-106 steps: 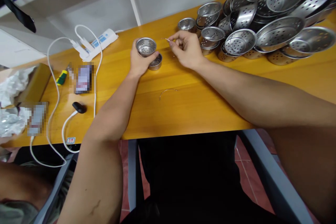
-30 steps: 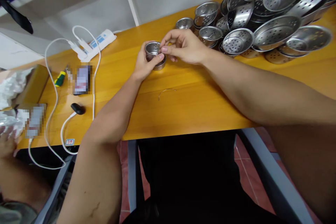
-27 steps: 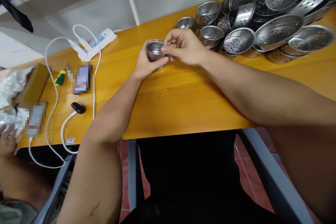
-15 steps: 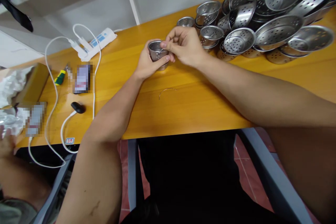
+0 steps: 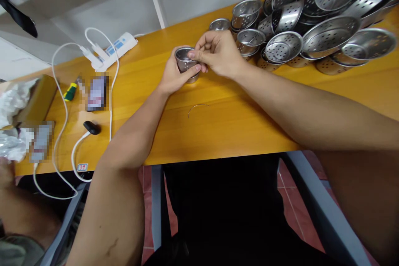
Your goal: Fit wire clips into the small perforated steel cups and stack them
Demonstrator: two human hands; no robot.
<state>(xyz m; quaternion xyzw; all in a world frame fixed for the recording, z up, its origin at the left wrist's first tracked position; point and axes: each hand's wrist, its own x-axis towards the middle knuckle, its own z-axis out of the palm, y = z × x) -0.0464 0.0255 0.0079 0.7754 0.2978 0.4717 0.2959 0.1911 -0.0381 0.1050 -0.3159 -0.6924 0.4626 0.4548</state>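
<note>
Steel, thin-walled and pierced with holes, made up the cup (image 5: 183,65) that the left hand (image 5: 173,76) held above the desk (image 5: 249,122), its mouth facing up. By its look it would have been light, stiff and hard to break, though a firm squeeze might have dented it. The polished surface was likely slippery, with the holes giving the skin a little bite. Its wall, just under the rim, seemed the best place to take hold.

The left hand was curled in a loose C, clamped on that wall, fingers round the far side and thumb across the near one. The right hand (image 5: 218,53) met it at the cup's right edge, thumb and forefinger pinched together over the rim, the other fingers curled. Whatever lay in that pinch was too small to tell.

A second cup (image 5: 192,79) showed below the left thumb, mostly hidden; whether the two cups touched could not be told. Nearer the body lay a bent wire (image 5: 197,105), probably springy and easiest pinched mid-curve. To the right stood a pile of cups (image 5: 332,37).
</note>
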